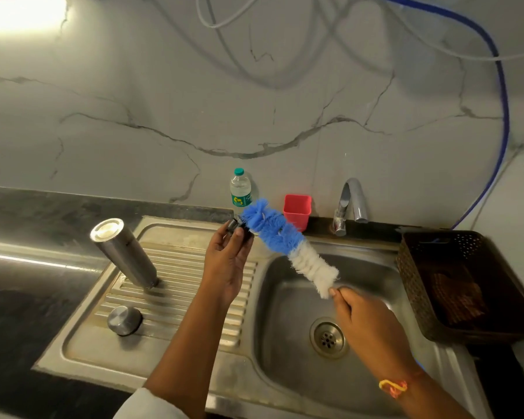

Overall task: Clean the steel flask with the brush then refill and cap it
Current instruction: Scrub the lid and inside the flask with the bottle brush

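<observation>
Head view: at a steel sink (pixel 170 276), a person is brushing a small dark stopper-like piece (pixel 235 226) with the blue tip of a bottle brush (pixel 273 234). The left hand (pixel 224 267), raised over the drainboard, is pinching that piece. The right hand (pixel 363 322), over the basin, is gripping the brush's handle. The steel flask (pixel 124 252) is standing mouth-down on the drainboard, its cap (pixel 124 320) lying nearby. Refilling probably comes next and calls for righting the flask.

Brushed steel flask (pixel 124 252) and steel cap (pixel 124 320), dull steel sink (pixel 285 297), glossy marble wall (pixel 254 101), fluffy blue-and-white bristled brush (pixel 288 243), woven brown plastic basket (pixel 412 267).
</observation>
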### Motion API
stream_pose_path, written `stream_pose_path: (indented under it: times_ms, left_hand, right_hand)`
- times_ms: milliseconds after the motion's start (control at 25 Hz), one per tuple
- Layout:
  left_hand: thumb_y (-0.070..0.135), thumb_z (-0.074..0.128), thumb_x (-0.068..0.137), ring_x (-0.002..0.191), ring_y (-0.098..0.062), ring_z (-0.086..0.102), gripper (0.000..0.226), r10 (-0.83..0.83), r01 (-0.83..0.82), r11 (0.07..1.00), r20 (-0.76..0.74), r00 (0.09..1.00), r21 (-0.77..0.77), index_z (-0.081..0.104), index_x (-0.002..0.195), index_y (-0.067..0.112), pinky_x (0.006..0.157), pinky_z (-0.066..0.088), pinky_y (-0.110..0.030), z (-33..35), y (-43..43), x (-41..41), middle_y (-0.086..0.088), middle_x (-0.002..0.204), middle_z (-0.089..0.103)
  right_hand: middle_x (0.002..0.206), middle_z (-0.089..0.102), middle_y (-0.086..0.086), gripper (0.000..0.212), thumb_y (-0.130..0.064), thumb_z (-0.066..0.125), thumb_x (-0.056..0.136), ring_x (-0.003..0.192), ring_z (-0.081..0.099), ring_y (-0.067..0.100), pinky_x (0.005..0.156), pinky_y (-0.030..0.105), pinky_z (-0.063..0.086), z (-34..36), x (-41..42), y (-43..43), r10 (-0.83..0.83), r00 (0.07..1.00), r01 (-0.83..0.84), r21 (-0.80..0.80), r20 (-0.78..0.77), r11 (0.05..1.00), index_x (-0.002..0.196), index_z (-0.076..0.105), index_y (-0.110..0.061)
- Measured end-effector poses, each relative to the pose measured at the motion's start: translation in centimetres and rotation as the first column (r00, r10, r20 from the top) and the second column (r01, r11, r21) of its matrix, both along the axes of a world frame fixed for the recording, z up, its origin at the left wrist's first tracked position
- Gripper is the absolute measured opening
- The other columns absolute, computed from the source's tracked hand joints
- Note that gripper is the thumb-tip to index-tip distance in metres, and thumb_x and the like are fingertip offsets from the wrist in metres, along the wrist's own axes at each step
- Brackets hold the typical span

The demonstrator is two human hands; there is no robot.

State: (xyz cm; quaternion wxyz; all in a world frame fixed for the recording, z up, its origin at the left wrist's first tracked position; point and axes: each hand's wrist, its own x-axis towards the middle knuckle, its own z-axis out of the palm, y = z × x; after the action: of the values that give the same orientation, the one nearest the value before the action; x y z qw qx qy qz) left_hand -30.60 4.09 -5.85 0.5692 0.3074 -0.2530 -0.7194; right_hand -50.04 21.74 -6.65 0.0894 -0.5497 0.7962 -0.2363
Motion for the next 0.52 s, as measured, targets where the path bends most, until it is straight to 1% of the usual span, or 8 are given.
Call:
stream_pose_path:
  times_ms: [120, 160, 200, 280, 360, 440, 520]
  left_hand:
    - [0.006, 0.070, 0.083, 0.113, -0.027, 0.070, 0.047, -0.166, 0.173, 0.984, 0.138, 0.976, -0.037, 0.060, 0.129, 0.005, 0.095, 0.059, -0.035, 0.5, 1.6, -0.5, -0.018, 0.122, 0.071]
    - [0.006, 0.071, 0.082, 0.114, -0.027, 0.070, 0.051, -0.183, 0.190, 0.981, 0.150, 0.972, -0.035, 0.059, 0.132, 0.005, 0.094, 0.059, -0.034, 0.6, 1.9, -0.7, -0.018, 0.123, 0.071]
    - [0.006, 0.071, 0.083, 0.114, -0.028, 0.070, 0.051, -0.166, 0.172, 0.985, 0.133, 0.977, -0.029, 0.058, 0.133, 0.004, 0.093, 0.060, -0.034, 0.8, 1.9, -0.6, -0.018, 0.124, 0.071]
    - [0.007, 0.070, 0.085, 0.113, -0.027, 0.071, 0.049, -0.102, 0.103, 0.994, 0.056, 0.993, -0.020, 0.059, 0.132, 0.003, 0.092, 0.060, -0.033, 1.2, 1.7, -0.3, -0.018, 0.122, 0.071]
    - [0.007, 0.068, 0.086, 0.111, -0.026, 0.071, 0.047, -0.105, 0.105, 0.994, 0.028, 0.994, -0.012, 0.059, 0.132, 0.003, 0.090, 0.060, -0.032, 1.3, 2.1, -0.4, -0.017, 0.121, 0.071]
    - [0.007, 0.068, 0.086, 0.112, -0.028, 0.071, 0.049, -0.179, 0.180, 0.984, 0.080, 0.981, -0.006, 0.057, 0.133, 0.002, 0.091, 0.061, -0.033, 1.0, 3.3, -1.1, -0.021, 0.124, 0.070]
    - [0.007, 0.069, 0.085, 0.112, -0.029, 0.071, 0.048, -0.184, 0.186, 0.982, 0.108, 0.977, -0.009, 0.058, 0.132, 0.001, 0.092, 0.060, -0.034, 1.1, 3.7, -1.2, -0.021, 0.124, 0.070]
  right_hand:
    - [0.054, 0.051, -0.007, 0.037, -0.047, 0.039, 0.101, 0.050, 0.049, 0.012, 0.044, 0.029, 0.027, 0.6, -0.3, -1.1, 0.012, 1.000, -0.013, -0.024, -0.017, 1.000, 0.071, 0.047, -0.028]
    - [0.054, 0.051, -0.006, 0.038, -0.048, 0.038, 0.101, 0.050, 0.049, 0.012, 0.043, 0.028, 0.026, 0.8, -0.3, -1.5, 0.010, 1.000, -0.010, -0.028, -0.016, 1.000, 0.070, 0.045, -0.028]
    - [0.054, 0.051, -0.006, 0.037, -0.048, 0.038, 0.101, 0.050, 0.050, 0.012, 0.044, 0.028, 0.028, 0.7, -0.3, -1.5, 0.012, 1.000, -0.013, -0.030, -0.016, 0.999, 0.071, 0.046, -0.029]
    - [0.056, 0.052, -0.008, 0.034, -0.051, 0.036, 0.101, 0.053, 0.054, 0.012, 0.047, 0.031, 0.036, -0.4, -0.3, -0.5, 0.032, 0.999, -0.032, -0.023, -0.001, 0.999, 0.079, 0.052, -0.030]
    - [0.058, 0.054, -0.009, 0.034, -0.055, 0.031, 0.099, 0.056, 0.057, 0.012, 0.050, 0.035, 0.043, -0.8, -0.1, 0.5, 0.046, 0.997, -0.045, -0.014, 0.054, 0.999, 0.087, 0.055, -0.033]
    - [0.060, 0.057, -0.006, 0.036, -0.053, 0.034, 0.099, 0.057, 0.057, 0.015, 0.050, 0.035, 0.040, -0.6, -0.1, -0.2, 0.044, 0.998, -0.042, -0.057, 0.044, 0.998, 0.084, 0.056, -0.029]
    - [0.058, 0.054, -0.005, 0.038, -0.049, 0.038, 0.100, 0.056, 0.054, 0.017, 0.050, 0.034, 0.035, 0.0, 0.1, -0.9, 0.032, 0.999, -0.031, -0.072, 0.005, 0.997, 0.079, 0.056, -0.024]
